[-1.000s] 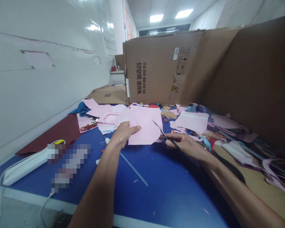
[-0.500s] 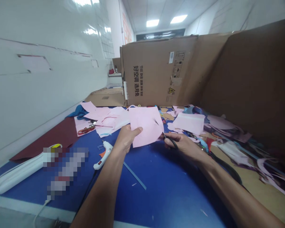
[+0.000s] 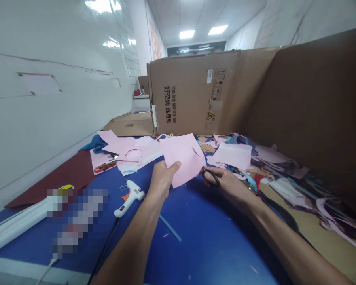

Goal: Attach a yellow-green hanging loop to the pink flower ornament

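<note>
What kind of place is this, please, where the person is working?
Probably a craft workshop: cut pink sheets lie over a blue work table, with a hot glue gun beside them, and a cardboard box stands behind.

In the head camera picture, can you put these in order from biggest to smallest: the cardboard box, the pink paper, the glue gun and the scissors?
1. The cardboard box
2. The pink paper sheet
3. The white glue gun and the scissors: I can't rank these, because the right hand hides most of the scissors.

A hand could pass over the blue desk between the forearms. The hot glue gun stands in the way on the left, and a cardboard wall closes off the right.
</note>
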The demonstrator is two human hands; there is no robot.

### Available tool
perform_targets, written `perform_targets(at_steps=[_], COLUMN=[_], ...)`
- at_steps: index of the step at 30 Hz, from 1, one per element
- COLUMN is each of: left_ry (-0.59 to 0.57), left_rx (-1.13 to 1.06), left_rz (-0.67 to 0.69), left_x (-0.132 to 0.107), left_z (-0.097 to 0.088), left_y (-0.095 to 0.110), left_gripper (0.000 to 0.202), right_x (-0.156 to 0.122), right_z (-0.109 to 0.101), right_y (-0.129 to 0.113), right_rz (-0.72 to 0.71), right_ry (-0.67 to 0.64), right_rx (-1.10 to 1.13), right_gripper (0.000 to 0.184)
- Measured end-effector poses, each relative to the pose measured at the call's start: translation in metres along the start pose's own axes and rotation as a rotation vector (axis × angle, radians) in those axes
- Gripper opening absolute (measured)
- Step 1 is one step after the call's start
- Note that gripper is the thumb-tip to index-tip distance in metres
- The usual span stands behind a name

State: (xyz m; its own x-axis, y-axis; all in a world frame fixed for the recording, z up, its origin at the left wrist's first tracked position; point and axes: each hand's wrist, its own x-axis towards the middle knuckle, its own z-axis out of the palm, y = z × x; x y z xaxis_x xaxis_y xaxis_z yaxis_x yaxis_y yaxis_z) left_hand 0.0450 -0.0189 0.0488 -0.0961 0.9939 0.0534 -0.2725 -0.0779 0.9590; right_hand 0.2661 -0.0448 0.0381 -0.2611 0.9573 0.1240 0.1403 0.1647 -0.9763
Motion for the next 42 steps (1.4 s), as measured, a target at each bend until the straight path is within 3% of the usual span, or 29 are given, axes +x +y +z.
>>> perform_targets(at_steps=[7,14,23,31,42], left_ry=[0.012,-0.064,-0.116,-0.125,-0.099], left_rx=[-0.019,-0.009,-0.017,0.004,0.004], left_rz=[-0.021,-0.043,-0.114,-0.123,-0.095], left_x=[-0.001,0.002,0.003,0.004,0.002], left_z=[0.002,-0.009,-0.016,-0.018,-0.013], left_y=[0.000,0.006,0.014,0.012,0.009], left_gripper=[0.033,0.037,0.042,0.037,0.042], right_x=[0.002,0.000,-0.003,-0.003,-0.001], right_z=[-0.002,-0.011,-0.020,-0.023,-0.023], right_y=[0.006,0.010,-0.001,-0.003,0.003], right_rz=[-0.016,0.035,0.059,0.062,0.061], right_ry=[-0.003,-0.016,-0.080,-0.074,-0.062], right_rx=[0.033,0.007,-0.083,-0.119,-0.102], right_gripper=[0.060,0.055,0.057,0.065,0.059])
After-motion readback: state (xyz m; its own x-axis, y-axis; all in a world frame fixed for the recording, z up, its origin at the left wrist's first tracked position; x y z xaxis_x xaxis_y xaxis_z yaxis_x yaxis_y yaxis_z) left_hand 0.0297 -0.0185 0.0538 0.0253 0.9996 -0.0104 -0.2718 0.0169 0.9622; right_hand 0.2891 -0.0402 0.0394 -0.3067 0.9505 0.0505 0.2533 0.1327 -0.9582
